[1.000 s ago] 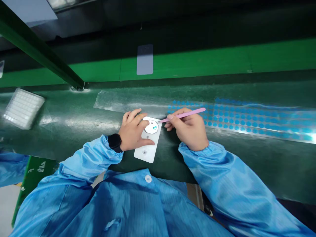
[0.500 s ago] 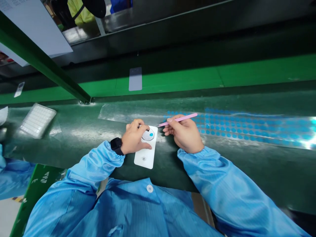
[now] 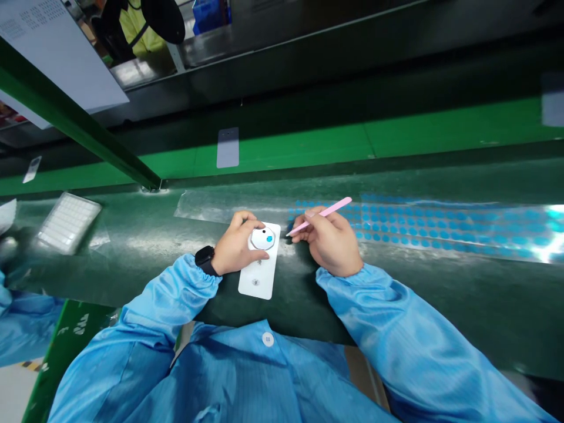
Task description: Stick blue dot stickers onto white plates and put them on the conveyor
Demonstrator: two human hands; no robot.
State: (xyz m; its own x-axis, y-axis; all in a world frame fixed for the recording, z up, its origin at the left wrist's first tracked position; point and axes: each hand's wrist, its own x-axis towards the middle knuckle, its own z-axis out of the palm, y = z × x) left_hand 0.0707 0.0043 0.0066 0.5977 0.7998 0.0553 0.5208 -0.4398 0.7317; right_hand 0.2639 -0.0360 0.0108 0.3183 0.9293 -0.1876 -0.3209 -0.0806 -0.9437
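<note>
On the dark green bench lies a white rectangular panel (image 3: 263,276) with rounded corners. Near its far end sits a white, roughly octagonal disc (image 3: 259,242) bearing a small blue dot and a dark hole. My left hand (image 3: 238,244) curves around that disc, thumb on the near side and fingers on the far side, and steadies the panel. In my right hand (image 3: 332,241) are pink tweezers (image 3: 324,214), gripped like a pen. Their tip points down left, just off the panel's right edge; whether anything is at the tip is too small to tell.
A clear sheet (image 3: 409,226) with rows of blue round stickers stretches to the right. At left lies a white gridded tray (image 3: 70,222). A green post (image 3: 110,147) rises at the back left. Another panel (image 3: 228,147) rests on the green strip behind.
The tweezers' tip has swung down, nearer to me and slightly right, with the right hand almost in place. The left hand stays around the disc. The panel on the green strip has shifted left.
</note>
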